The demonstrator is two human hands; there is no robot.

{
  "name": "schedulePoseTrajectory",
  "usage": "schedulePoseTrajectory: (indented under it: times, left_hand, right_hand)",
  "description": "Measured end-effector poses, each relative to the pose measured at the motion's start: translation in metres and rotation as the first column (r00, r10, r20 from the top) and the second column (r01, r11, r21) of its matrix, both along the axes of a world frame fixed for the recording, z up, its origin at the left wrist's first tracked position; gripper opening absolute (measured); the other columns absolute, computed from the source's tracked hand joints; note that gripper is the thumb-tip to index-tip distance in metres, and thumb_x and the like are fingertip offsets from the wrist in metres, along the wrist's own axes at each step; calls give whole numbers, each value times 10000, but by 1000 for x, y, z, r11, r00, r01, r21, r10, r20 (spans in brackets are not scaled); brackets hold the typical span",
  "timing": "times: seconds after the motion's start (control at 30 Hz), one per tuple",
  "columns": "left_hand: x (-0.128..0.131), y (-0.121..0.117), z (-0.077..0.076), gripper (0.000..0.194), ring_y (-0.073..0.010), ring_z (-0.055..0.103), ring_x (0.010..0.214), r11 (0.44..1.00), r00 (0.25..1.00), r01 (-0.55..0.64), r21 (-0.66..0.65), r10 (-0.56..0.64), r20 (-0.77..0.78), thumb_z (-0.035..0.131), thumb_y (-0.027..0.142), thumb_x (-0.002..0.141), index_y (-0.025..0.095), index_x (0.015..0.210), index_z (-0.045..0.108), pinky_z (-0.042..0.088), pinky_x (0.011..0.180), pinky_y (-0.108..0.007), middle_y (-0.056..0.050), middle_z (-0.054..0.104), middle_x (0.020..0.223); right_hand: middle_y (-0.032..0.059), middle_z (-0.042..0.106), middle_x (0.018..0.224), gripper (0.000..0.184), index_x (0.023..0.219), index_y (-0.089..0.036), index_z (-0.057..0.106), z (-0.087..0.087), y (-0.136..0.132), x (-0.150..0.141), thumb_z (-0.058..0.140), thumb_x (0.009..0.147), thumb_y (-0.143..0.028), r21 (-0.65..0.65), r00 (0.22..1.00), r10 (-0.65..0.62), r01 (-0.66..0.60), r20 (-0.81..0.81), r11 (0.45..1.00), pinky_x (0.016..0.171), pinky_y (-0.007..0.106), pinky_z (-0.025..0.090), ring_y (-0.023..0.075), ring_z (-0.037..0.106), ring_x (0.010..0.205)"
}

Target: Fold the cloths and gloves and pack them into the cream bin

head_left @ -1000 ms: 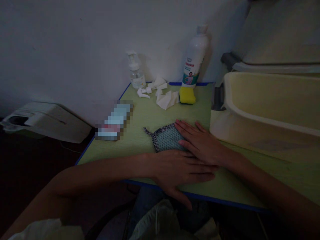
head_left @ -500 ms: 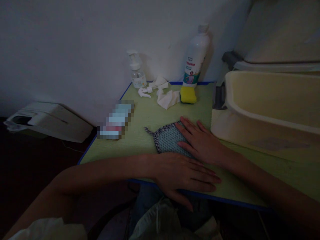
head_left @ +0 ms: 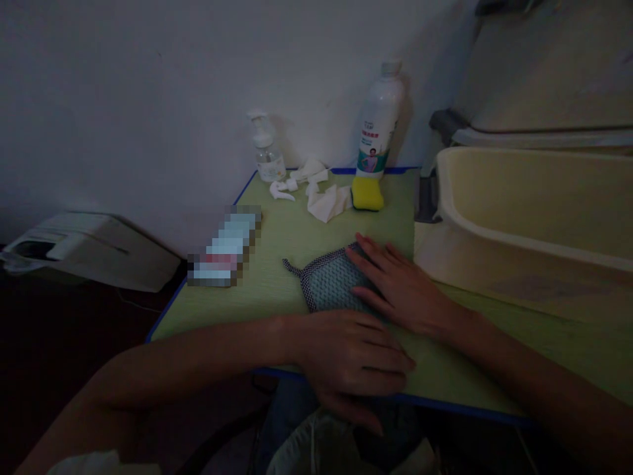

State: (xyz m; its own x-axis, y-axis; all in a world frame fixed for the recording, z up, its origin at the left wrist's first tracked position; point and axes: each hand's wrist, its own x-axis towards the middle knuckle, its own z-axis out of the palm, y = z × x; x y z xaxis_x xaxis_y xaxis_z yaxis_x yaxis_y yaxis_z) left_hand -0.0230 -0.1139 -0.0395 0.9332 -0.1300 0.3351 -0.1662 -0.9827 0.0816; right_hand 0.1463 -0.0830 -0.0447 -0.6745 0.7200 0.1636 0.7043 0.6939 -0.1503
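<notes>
A blue-grey woven dishcloth (head_left: 333, 285) with checked trim and a hanging loop lies flat on the green tabletop. My right hand (head_left: 390, 284) rests over its right part, fingers stretched out and slightly spread. Along the near side of the cloth lies my left hand (head_left: 353, 359), palm down near the table's front edge. Its fingers are loosely bent and its thumb points away from them. Nothing shows in either hand, though the palms are hidden. Part of the cloth's near edge is covered by my left hand.
Behind the cloth are a yellow sponge (head_left: 367, 194), crumpled tissue (head_left: 327, 202), a white spray nozzle (head_left: 283, 190), a pump bottle (head_left: 268, 158) and a tall white bottle (head_left: 378, 125). A blurred-out flat object (head_left: 225, 247) lies left. A cream bin (head_left: 519, 254) stands right.
The fingers of my left hand have drawn in and bent slightly. My right hand remains on the cloth. The whole view has shifted a little, with things sitting lower and further left.
</notes>
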Motion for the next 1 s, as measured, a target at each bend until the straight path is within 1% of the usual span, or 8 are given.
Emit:
schedulePoseTrajectory:
  times: [0.1,0.17,0.27,0.37,0.5,0.77,0.87,1.0]
  left_hand:
    - [-10,1,1,347,-171,648,743,975,970,-190,117,168,174,411,356,896,144,798,667,513,677,-297,-91,705,840]
    - [-17,1,3,301,-169,641,724,876,885,-452,169,416,211,391,250,899,135,805,652,503,661,-298,-87,693,808]
    - [-23,3,3,372,-246,637,946,645,666,-744,176,739,107,372,293,921,37,1051,608,504,813,-369,-178,667,1032]
    - [-25,6,-2,660,-312,435,1274,561,553,-817,133,828,-94,365,485,911,-52,1291,420,381,1032,-415,-258,458,1353]
    - [-25,8,-9,812,-311,211,1395,561,521,-821,103,812,-264,312,590,891,-49,1389,259,249,1121,-423,-251,248,1482]
    - [-28,14,-9,812,-302,149,1412,599,557,-799,55,772,-305,307,591,893,-34,1404,216,198,1137,-431,-258,179,1499]
    - [-30,23,-6,812,-297,142,1414,653,606,-756,43,724,-330,315,586,893,-35,1406,212,181,1144,-415,-252,171,1503]
    - [-33,41,-4,778,-258,157,1418,776,727,-630,19,598,-338,343,561,898,-24,1398,233,186,1146,-387,-239,211,1498]
  right_hand:
    - [168,313,1474,516,1401,-98,352,3,-1,1,334,929,-306,27,997,49,-48,-55,998,1083,503,307,261,290,1365]
    - [163,324,1469,511,1401,-84,347,2,-1,2,314,923,-263,25,996,69,-68,-53,997,1085,481,319,241,280,1370]
    - [188,306,1468,540,1399,-35,335,-2,-2,2,299,929,-299,-3,997,82,-82,9,997,1079,488,322,253,259,1375]
    - [202,290,1470,585,1405,-17,313,-5,-3,2,313,924,-348,-30,995,78,-76,63,997,1084,508,299,269,239,1379]
    - [200,292,1470,588,1410,-25,307,-5,-4,1,307,918,-348,-23,994,64,-62,88,998,1084,516,290,271,235,1379]
    - [219,305,1457,575,1376,7,360,-5,-7,1,328,916,-337,14,994,49,-50,97,999,1077,498,317,281,272,1366]
    - [250,358,1421,569,1333,40,411,-2,-10,2,375,898,-324,73,996,34,-41,87,997,1046,483,371,306,329,1339]
    - [254,495,1319,510,1210,27,545,6,-14,4,479,850,-328,171,998,47,-52,31,984,997,483,430,340,462,1241]
